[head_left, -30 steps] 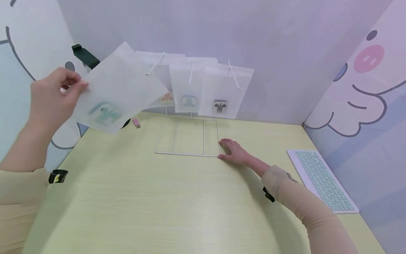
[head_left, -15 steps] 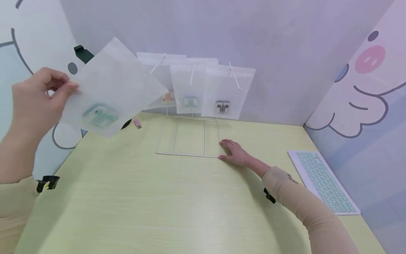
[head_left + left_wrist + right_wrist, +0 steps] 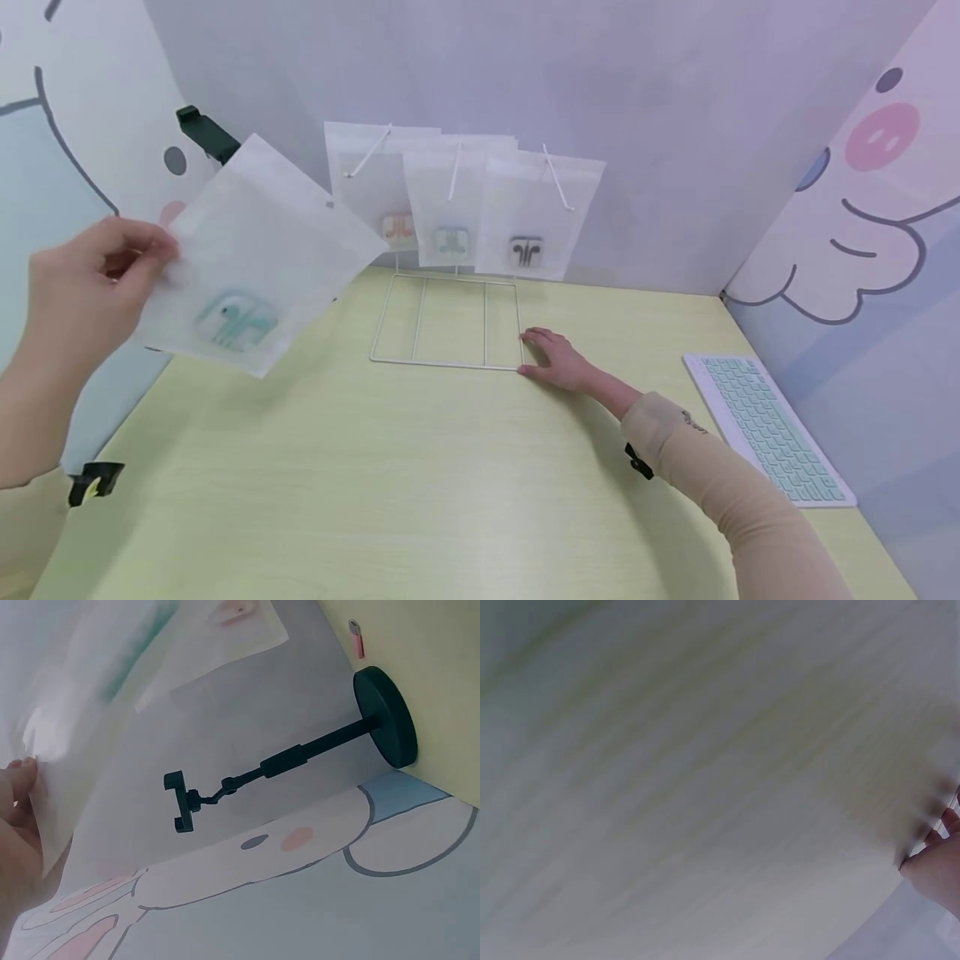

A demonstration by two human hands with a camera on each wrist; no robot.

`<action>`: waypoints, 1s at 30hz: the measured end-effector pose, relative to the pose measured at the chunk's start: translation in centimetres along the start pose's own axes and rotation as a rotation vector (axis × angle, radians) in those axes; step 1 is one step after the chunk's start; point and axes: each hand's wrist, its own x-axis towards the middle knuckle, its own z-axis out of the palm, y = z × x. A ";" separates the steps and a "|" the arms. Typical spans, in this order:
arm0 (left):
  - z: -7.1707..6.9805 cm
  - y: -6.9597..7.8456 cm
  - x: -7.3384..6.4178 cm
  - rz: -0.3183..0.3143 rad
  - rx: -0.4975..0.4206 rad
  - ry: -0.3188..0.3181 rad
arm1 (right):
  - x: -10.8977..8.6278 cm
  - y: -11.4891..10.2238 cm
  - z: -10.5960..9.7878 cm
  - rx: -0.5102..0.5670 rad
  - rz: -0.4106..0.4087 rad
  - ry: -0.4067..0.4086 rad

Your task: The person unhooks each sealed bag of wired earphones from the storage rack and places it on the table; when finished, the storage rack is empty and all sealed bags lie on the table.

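My left hand (image 3: 90, 287) pinches the edge of a frosted bag (image 3: 255, 258) with green earphones (image 3: 234, 319) inside, held in the air left of the table. In the left wrist view the bag (image 3: 90, 697) fills the upper left beside my fingertips (image 3: 19, 780). My right hand (image 3: 551, 358) rests flat on the table, fingers against the right corner of a white wire rack base (image 3: 446, 321). Three more frosted bags hang from the rack's hooks: red earphones (image 3: 396, 227), a pale blue pair (image 3: 451, 240), a dark pair (image 3: 525, 250).
A white keyboard (image 3: 765, 429) with mint keys lies at the table's right edge. A black phone holder (image 3: 300, 757) on a round base stands at the back left, with a small pink object (image 3: 357, 636) near it. Cartoon-printed panels wall in the yellow table (image 3: 420, 483).
My left hand has lowered the green-earphone bag down and slightly left, uncovering the hanging red-earphone bag. The right hand has stayed by the rack base.
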 end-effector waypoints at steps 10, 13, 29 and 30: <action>-0.1 -2.2 -2.3 0.311 0.051 0.055 | 0.0 0.1 0.0 0.000 -0.009 -0.004; -0.3 -2.8 -3.0 0.341 0.076 -0.001 | 0.0 0.1 0.0 -0.011 -0.011 -0.002; -0.9 -7.4 -6.7 0.042 0.007 -0.309 | -0.1 0.2 0.2 -0.002 -0.009 -0.003; -0.8 -7.7 -6.9 0.005 0.032 -0.339 | -0.1 0.2 0.1 -0.002 -0.011 -0.002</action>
